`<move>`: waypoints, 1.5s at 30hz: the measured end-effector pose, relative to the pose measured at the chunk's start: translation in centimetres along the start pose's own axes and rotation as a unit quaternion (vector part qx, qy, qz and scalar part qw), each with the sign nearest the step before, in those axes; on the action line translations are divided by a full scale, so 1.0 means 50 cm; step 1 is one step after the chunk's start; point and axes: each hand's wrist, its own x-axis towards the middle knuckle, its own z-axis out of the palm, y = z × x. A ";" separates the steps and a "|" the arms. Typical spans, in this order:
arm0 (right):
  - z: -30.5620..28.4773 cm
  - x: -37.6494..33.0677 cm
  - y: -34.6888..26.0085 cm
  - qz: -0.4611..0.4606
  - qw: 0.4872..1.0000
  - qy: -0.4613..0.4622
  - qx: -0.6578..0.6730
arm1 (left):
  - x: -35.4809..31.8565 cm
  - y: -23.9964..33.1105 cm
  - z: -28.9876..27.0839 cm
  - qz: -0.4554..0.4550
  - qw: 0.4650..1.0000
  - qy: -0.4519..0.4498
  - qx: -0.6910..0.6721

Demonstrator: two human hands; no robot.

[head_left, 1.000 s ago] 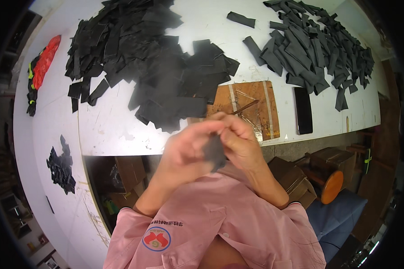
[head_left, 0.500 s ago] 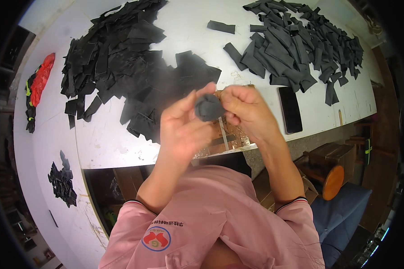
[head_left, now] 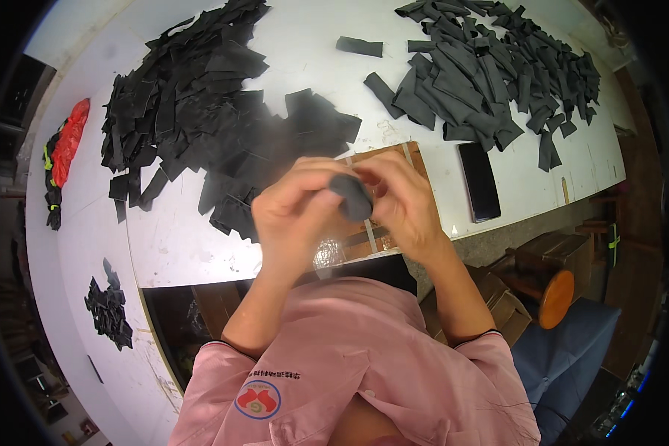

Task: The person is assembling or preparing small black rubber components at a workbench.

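Observation:
Between my hands, above the table's front edge, is a small dark grey fabric tube, its rounded side toward me. My left hand pinches it from the left, thumb against the cloth. From the right, my right hand grips it with bent fingers; the fingertips are partly hidden behind the cloth. Beyond my left hand spreads a large heap of flat black fabric pieces. At the far right lies a pile of dark grey fabric tubes, and one tube lies apart from it.
Below my hands a brown taped cardboard piece lies at the white table's edge. A black phone rests to its right. Leftward are a small black scrap pile and a red bag. A wooden stool stands below right.
The fabric tube has turned and tilted between my fingers. My right hand has moved slightly left and down, its fingers now more curled over the cloth, uncovering more of the cardboard.

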 end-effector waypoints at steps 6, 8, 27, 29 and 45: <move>-0.001 0.005 0.001 -0.143 0.900 -0.170 -0.375 | -0.045 -0.025 -0.003 -0.119 0.953 0.145 -0.236; -0.001 -0.019 0.049 -0.117 0.931 -0.143 -0.316 | -0.048 -0.042 0.012 -0.149 0.944 0.115 -0.272; -0.017 0.006 -0.003 -0.108 0.945 -0.168 -0.259 | -0.004 -0.001 0.014 -0.054 0.937 0.137 -0.318; -0.002 -0.006 0.028 -0.097 0.942 -0.163 -0.278 | -0.006 -0.011 -0.004 -0.071 0.938 0.143 -0.307; -0.080 -0.010 0.067 0.285 0.957 -0.006 0.049 | 0.169 -0.388 -0.120 -0.298 0.822 0.168 0.455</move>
